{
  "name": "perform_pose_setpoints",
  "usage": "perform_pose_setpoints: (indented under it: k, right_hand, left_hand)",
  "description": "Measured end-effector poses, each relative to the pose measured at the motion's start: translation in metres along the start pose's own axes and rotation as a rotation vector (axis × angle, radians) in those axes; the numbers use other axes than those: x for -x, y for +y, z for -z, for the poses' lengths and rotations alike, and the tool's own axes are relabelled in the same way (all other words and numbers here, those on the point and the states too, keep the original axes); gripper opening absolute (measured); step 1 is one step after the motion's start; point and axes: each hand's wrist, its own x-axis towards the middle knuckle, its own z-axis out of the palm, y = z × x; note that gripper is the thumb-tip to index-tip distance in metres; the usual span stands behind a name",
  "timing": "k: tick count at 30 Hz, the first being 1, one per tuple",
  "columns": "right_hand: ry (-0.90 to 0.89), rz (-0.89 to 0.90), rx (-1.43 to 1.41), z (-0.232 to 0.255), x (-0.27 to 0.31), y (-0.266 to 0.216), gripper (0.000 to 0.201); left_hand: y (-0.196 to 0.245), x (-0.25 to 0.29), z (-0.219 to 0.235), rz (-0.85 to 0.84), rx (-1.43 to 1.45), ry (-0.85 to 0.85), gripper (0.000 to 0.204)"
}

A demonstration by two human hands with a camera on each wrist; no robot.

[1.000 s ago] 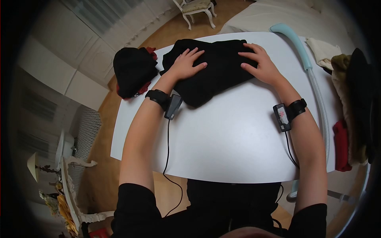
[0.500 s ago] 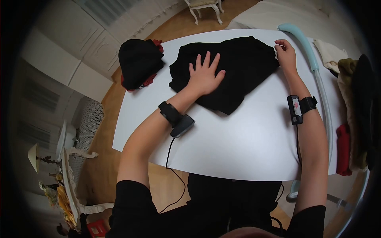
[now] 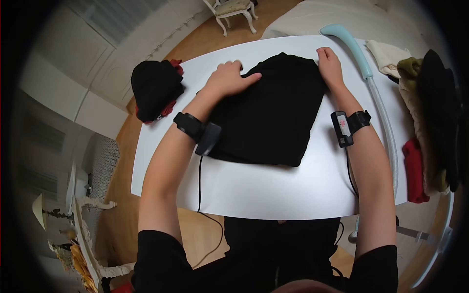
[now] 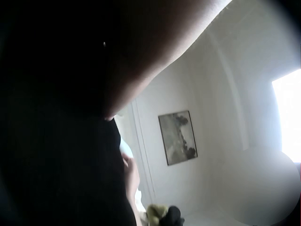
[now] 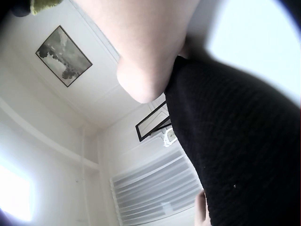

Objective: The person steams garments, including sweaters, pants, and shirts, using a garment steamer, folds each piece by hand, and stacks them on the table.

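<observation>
A black knit garment (image 3: pixel 271 115) is raised between both hands over the white table (image 3: pixel 244 193), its lower edge hanging toward the person. At its upper left edge the left hand (image 3: pixel 228 79) grips the cloth, thumb on the near side and fingers curled behind. The right hand (image 3: pixel 330 67) pinches the upper right corner with curled fingers. In the right wrist view the ribbed black cloth (image 5: pixel 244 141) runs down from that hand (image 5: pixel 148 56). Dark cloth (image 4: pixel 61 169) fills much of the left wrist view and hides the left fingertips.
A folded black and red clothing pile (image 3: pixel 156 90) sits at the table's left edge. Along the right side runs a light blue handle (image 3: pixel 349 44) on a grey tube. Beyond it hang several garments (image 3: pixel 425 117), with a red cloth (image 3: pixel 415 171) lower down.
The left hand has gone from lying flat on the garment to gripping its upper left edge. The garment has lifted, its near edge now closer to the person. The right hand keeps the right corner.
</observation>
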Motion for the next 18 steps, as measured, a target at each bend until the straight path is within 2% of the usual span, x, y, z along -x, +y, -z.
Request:
perform_pose_setpoints:
  k: [1,3,4,6,10,12,13,18]
  right_hand:
    - [-0.011,-0.008,-0.011,0.001,0.002,-0.003,0.039]
    - [0.001,-0.018,-0.007,0.002,0.003,-0.008,0.039]
    - [-0.001,-0.024,-0.005,0.001,0.003,-0.007,0.039]
    - [-0.024,-0.015,0.003,0.0,0.002,-0.006,0.039]
    - [-0.045,0.078,0.069,-0.001,0.003,-0.007,0.039]
    - [-0.054,0.096,0.056,-0.001,0.003,-0.006,0.038]
    - [-0.044,0.097,0.056,-0.001,0.002,-0.005,0.039]
    - [-0.047,0.093,-0.006,-0.002,0.008,-0.003,0.039]
  left_hand:
    - [-0.008,-0.009,0.0,-0.013,-0.003,0.001,0.084]
    - [-0.019,-0.02,-0.002,-0.019,0.087,-0.289,0.101]
    - [-0.017,-0.022,0.004,-0.016,0.084,-0.291,0.101]
    - [-0.019,-0.02,0.015,-0.004,0.042,-0.555,0.107]
    - [-0.036,0.001,0.0,0.02,0.207,-0.473,0.101]
    - [-0.044,0.009,-0.012,-0.068,0.288,-0.34,0.088]
    - [-0.046,0.017,-0.012,-0.079,0.336,-0.327,0.076]
    - [-0.044,0.092,-0.02,0.009,0.592,-0.181,0.058]
